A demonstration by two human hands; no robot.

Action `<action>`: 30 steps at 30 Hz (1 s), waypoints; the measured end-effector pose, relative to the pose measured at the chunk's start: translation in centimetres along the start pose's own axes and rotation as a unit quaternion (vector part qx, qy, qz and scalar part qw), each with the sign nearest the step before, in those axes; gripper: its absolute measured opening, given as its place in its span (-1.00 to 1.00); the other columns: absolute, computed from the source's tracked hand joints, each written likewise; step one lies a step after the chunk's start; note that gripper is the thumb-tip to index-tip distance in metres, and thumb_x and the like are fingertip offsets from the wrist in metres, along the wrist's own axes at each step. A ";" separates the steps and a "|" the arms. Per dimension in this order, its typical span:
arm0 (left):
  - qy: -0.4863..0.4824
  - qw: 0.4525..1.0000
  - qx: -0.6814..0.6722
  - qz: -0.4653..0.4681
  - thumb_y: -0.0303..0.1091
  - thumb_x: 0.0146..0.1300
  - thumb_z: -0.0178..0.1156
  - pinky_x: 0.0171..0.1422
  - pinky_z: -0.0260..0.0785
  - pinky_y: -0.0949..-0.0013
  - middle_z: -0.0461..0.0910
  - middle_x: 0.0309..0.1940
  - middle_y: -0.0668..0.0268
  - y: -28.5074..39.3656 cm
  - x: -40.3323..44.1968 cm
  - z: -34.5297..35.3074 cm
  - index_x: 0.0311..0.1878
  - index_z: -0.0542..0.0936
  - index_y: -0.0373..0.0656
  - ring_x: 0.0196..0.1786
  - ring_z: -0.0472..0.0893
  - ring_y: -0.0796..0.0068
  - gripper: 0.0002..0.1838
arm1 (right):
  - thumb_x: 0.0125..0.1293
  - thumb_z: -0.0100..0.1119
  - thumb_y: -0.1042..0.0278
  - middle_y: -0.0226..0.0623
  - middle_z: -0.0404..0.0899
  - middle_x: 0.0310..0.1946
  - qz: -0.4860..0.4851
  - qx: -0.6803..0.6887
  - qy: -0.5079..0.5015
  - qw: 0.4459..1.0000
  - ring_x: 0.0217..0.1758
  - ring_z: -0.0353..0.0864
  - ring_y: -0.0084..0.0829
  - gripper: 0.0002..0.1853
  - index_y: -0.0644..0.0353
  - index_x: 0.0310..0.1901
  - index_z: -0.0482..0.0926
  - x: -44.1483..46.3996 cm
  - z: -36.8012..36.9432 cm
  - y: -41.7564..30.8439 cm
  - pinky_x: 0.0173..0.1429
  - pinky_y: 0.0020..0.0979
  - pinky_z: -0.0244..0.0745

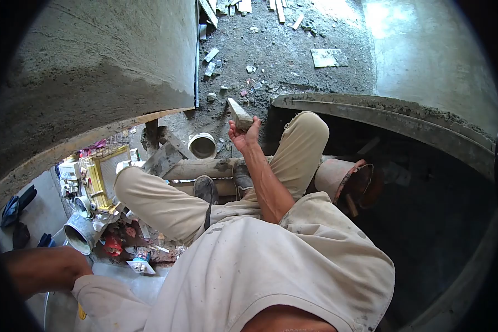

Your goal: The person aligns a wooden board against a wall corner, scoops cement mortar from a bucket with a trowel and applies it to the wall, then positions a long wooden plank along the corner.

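My right hand (245, 134) is in the upper middle with its palm turned up, closed round the near end of a long, narrow, mortar-coated piece (239, 113). The piece points up and away; whether it is wood or a tool I cannot tell. Below the hand are my bent knees in beige trousers (301, 144) and dark shoes (206, 190), close to round poles (199, 169). A pale round container (202, 146) lies tipped, left of the hand. My left arm (44, 270) reaches out at the left edge; its hand is outside the view.
A dirty bucket (335, 176) hangs or stands beside my right knee, near a dark opening. Curved ledges (382, 113) run right and left. At the left are a metal bucket (81, 232), a yellow item (96, 182) and clutter. Rubble and a flat slab (328, 58) lie beyond.
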State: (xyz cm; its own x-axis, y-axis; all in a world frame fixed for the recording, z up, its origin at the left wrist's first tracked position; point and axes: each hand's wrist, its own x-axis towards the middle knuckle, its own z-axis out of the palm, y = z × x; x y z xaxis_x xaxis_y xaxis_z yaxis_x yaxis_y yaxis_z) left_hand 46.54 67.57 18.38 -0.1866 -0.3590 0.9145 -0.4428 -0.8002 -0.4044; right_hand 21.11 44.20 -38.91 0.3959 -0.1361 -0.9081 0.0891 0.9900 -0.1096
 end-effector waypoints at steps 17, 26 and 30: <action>-0.024 0.999 -0.038 -0.015 -0.21 0.31 0.19 0.34 0.24 0.11 0.40 0.23 0.02 -0.4 0.4 -0.4 0.26 0.45 -0.17 0.30 0.38 0.13 -0.51 | 0.26 -0.33 -0.47 -0.09 0.60 -0.28 0.000 -0.007 -0.007 1.000 -0.41 0.56 -0.37 -0.13 0.35 0.05 0.45 -0.2 0.0 0.6 -0.27 -0.33 0.54; -0.065 0.998 -0.016 0.018 -0.22 0.33 0.19 0.30 0.27 0.14 0.43 0.20 0.07 -1.8 0.6 -1.0 0.27 0.45 -0.17 0.24 0.42 0.19 -0.52 | 0.18 -0.41 -0.63 -0.06 0.49 -0.21 0.023 0.168 -0.013 0.985 -0.23 0.53 -0.24 -0.03 0.24 0.13 0.39 -0.7 -0.1 1.0 -0.27 -0.30 0.54; -0.033 0.998 -0.057 0.024 -0.25 0.34 0.19 0.32 0.25 0.16 0.44 0.19 0.11 -2.2 0.8 -0.3 0.26 0.46 -0.18 0.25 0.41 0.23 -0.54 | 0.20 -0.28 -0.59 -0.10 0.45 -0.24 0.016 0.162 -0.004 0.987 -0.26 0.51 -0.27 -0.11 0.24 0.06 0.37 0.0 -0.1 1.2 -0.28 -0.36 0.55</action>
State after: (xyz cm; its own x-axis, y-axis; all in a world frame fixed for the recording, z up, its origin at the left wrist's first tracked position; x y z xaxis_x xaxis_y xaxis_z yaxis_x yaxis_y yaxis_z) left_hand 47.09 69.21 20.03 -0.1539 -0.4295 0.8899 -0.5324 -0.7227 -0.4408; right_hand 21.13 45.43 -39.07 0.4107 -0.1068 -0.9055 0.3633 0.9300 0.0551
